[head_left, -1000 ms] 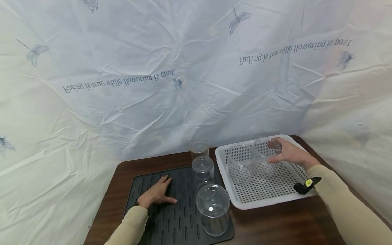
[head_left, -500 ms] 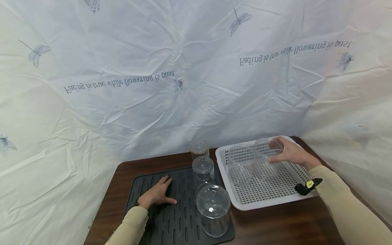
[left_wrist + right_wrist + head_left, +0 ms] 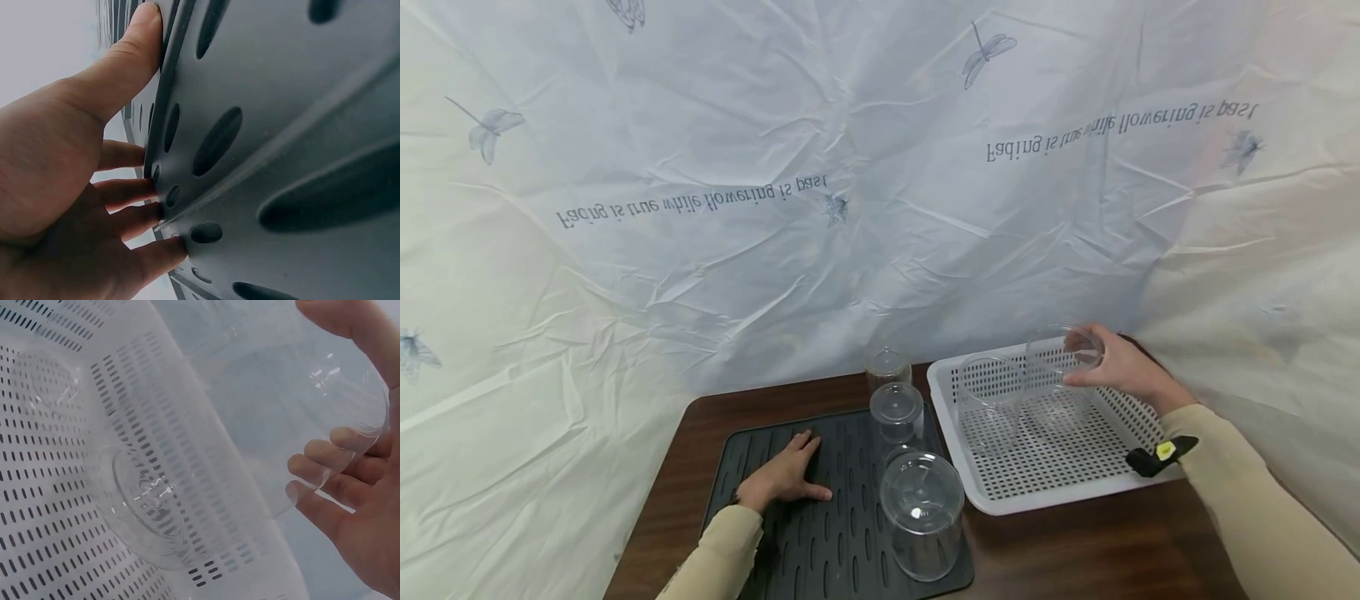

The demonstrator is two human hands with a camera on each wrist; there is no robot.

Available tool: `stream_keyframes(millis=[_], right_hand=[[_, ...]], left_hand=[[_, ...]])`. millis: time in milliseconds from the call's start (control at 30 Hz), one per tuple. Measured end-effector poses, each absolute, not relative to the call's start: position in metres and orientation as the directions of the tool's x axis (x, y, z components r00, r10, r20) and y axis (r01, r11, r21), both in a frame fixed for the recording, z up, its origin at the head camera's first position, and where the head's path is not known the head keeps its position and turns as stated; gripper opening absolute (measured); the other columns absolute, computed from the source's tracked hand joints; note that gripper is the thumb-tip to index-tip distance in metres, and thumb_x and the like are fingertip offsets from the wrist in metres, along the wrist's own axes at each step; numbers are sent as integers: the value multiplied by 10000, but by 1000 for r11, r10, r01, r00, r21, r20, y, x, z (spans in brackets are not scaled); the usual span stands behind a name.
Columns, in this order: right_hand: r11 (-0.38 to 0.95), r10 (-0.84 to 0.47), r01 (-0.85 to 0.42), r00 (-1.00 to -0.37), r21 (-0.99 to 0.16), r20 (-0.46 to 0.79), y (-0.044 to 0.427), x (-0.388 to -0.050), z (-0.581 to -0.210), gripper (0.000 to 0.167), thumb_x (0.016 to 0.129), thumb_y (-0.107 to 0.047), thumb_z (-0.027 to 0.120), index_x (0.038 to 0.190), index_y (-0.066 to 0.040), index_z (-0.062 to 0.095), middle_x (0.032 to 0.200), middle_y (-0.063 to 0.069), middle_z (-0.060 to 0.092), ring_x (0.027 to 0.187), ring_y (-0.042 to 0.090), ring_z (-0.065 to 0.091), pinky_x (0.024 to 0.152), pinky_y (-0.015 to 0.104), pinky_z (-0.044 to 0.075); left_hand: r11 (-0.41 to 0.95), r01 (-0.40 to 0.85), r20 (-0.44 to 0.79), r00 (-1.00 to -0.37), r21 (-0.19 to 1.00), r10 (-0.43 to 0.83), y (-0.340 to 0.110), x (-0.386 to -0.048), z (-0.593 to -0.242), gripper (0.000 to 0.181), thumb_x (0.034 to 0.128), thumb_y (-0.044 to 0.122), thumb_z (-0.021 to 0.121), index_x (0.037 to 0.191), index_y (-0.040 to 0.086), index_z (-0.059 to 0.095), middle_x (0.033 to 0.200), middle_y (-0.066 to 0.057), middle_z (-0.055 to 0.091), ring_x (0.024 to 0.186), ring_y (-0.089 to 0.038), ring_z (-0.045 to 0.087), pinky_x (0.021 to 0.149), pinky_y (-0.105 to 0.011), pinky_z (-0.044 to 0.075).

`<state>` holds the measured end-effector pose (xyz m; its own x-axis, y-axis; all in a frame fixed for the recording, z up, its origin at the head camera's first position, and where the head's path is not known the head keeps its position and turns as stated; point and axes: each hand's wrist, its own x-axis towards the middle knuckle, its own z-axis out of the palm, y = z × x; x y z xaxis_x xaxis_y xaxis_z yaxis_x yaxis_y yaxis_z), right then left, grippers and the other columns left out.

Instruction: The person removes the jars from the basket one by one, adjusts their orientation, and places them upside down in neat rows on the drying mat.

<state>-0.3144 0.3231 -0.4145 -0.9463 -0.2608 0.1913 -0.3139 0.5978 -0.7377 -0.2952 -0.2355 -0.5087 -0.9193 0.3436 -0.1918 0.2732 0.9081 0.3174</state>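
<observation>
My right hand (image 3: 1123,371) grips a clear glass cup (image 3: 1054,398) near its rim, over the right side of a white perforated basket (image 3: 1041,505). In the right wrist view the thumb and fingers wrap the cup's rim end, and its round base (image 3: 147,500) faces the basket's bottom; whether it touches is unclear. A second clear cup (image 3: 990,408) stands in the basket to its left. My left hand (image 3: 782,477) rests on a dark ribbed drying mat (image 3: 831,525), fingers spread. In the left wrist view its fingertips (image 3: 165,256) touch the mat's surface.
Along the mat's right side stand a large clear jar (image 3: 922,517) and a smaller one (image 3: 898,414), bases up. Behind them is another clear vessel (image 3: 887,372). A brown wooden table (image 3: 1090,542) lies underneath; white printed sheeting (image 3: 880,217) hangs behind.
My right hand has shifted slightly right and up with the cup, widening its distance from the other cup in the basket. The left hand stays put.
</observation>
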Motion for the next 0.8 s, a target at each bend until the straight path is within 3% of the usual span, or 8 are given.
stream_keyframes(millis=[167, 267, 333, 400, 600, 800], right_hand=[[575, -263, -342, -937, -743, 229, 322, -312, -407, 848, 809, -151, 809, 1432, 56, 273, 1312, 254, 439, 1279, 471, 404, 994, 560, 428], [573, -258, -364, -931, -735, 259, 319, -311, -403, 852, 805, -113, 804, 1441, 64, 267, 1305, 254, 436, 1229, 419, 438, 917, 337, 519], [566, -253, -383, -923, -730, 289, 318, -310, -401, 838, 805, -83, 796, 1443, 59, 272, 1296, 245, 441, 1191, 359, 456, 842, 177, 490], [550, -252, -409, -912, -728, 323, 316, -310, -400, 818, 801, -49, 790, 1434, 62, 284, 1283, 235, 441, 1156, 271, 475, 797, 88, 440], [511, -270, -487, -873, -708, 406, 310, -306, -390, 789, 766, 11, 794, 1397, 89, 326, 1236, 238, 476, 1033, -30, 501, 800, 64, 446], [500, -305, -554, -832, -666, 464, 303, -302, -377, 838, 700, 27, 833, 1389, 84, 359, 1236, 250, 527, 1018, -103, 508, 849, 60, 431]], left_hand=[[906, 277, -187, -919, 321, 347, -235, -295, -509, 1010, 736, 471, 825, 1500, 9, 353, 1589, -218, 226, 1455, -407, 243, 1085, -584, 346], [906, 278, -189, -918, 320, 348, -235, -294, -509, 1011, 738, 473, 822, 1503, 12, 349, 1590, -217, 222, 1457, -406, 238, 1088, -583, 344], [906, 278, -191, -918, 319, 349, -236, -294, -509, 1012, 738, 475, 822, 1504, 13, 348, 1591, -216, 221, 1458, -404, 237, 1088, -582, 344], [906, 278, -191, -918, 319, 348, -236, -294, -509, 1014, 737, 476, 822, 1504, 13, 347, 1591, -216, 221, 1458, -404, 237, 1089, -582, 343], [908, 271, -192, -920, 318, 341, -235, -295, -509, 1014, 733, 472, 826, 1502, 11, 351, 1590, -214, 227, 1455, -404, 244, 1085, -584, 347], [910, 270, -192, -920, 315, 340, -234, -295, -510, 1014, 732, 472, 827, 1502, 14, 353, 1588, -215, 231, 1455, -404, 244, 1085, -583, 348]])
